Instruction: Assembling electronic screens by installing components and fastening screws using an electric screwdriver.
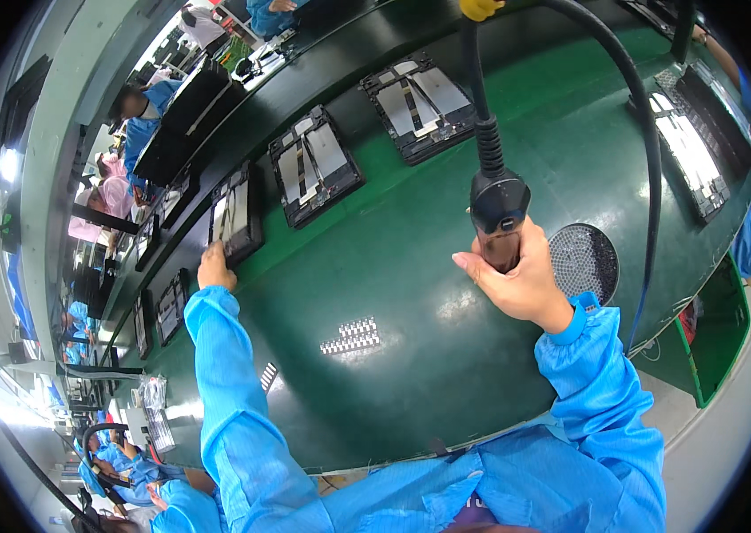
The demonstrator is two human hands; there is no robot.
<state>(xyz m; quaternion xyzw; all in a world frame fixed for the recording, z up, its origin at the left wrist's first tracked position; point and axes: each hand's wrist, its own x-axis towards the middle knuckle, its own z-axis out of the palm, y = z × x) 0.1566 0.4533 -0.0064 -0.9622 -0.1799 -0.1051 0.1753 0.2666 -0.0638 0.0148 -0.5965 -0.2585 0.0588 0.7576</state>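
Right of centre, the right hand wraps closed around a hanging electric screwdriver, while the left hand rests fingers on an opened tablet at left centre.

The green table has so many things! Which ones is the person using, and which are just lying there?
In use:
right hand gripping the hanging screwdriver
left hand touching the nearest open device

Lying about:
round screw tray
strip of small silver parts
two more open devices
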